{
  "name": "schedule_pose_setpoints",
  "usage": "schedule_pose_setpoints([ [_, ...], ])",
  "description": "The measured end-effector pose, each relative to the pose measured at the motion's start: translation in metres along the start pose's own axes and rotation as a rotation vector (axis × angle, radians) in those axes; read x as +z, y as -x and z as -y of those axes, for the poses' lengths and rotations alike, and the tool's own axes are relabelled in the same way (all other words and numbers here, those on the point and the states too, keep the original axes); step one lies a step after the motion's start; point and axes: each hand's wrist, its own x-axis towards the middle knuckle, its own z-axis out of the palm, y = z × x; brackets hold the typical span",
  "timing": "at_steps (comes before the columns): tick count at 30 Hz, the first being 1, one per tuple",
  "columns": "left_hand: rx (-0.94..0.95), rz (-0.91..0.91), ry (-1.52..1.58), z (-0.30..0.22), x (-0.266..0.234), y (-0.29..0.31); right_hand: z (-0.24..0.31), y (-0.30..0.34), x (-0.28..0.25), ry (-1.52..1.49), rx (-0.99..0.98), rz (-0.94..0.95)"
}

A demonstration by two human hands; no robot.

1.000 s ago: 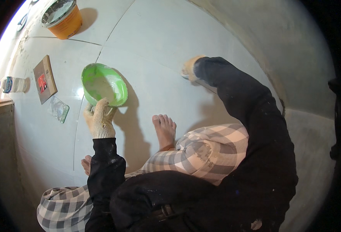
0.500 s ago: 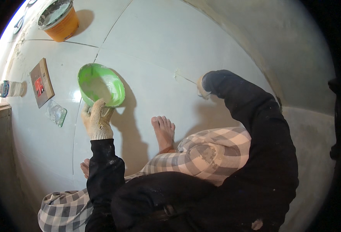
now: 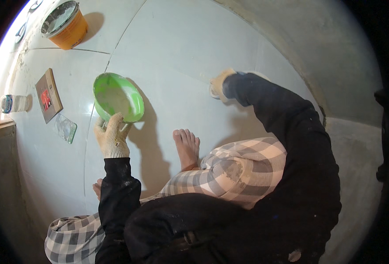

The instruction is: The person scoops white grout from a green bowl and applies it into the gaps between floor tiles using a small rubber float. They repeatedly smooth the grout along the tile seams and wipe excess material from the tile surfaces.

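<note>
A knitted cream work glove covers my left hand (image 3: 112,137), whose fingers grip the near rim of a green plastic bowl (image 3: 136,104). Whitish paste (image 3: 116,100) coats the bowl's inside, which is tipped into view. On the right, my right hand (image 3: 221,85), gloved too, is low over the pale floor tiles (image 3: 172,66) with its fingers curled. Something greyish-white shows at its fingertips, and a pale curved edge (image 3: 259,75) peeks out behind the black sleeve. What that hand holds is mostly hidden.
At the far left stands an orange bucket (image 3: 73,33) with a smeared dark rim. Nearer lie a brown flat box (image 3: 49,94), a clear plastic-like piece with a green edge (image 3: 66,129) and a water bottle (image 3: 16,104). Grey walls (image 3: 326,57) bound the right side. My bare foot (image 3: 186,149) is between my arms.
My right hand has moved left and slightly away from me, off the spot by the tile joint. The left hand and bowl have barely shifted.
</note>
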Motion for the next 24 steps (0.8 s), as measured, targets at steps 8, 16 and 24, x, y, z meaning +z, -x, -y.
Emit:
schedule_pose_setpoints([
  [8, -0.081, 0.035, -0.013, 0.012, 0.005, 0.009, -0.022, -0.058, -0.014, -0.310, 0.079, -0.117],
  [16, -0.105, -0.039, -0.044, 0.023, -0.001, 0.008, -0.037, -0.021, 0.078, -0.637, 0.149, 0.044],
  [24, -0.139, 0.040, -0.062, 0.013, 0.004, 0.012, 0.048, -0.008, 0.077, -0.730, 0.325, -0.189],
])
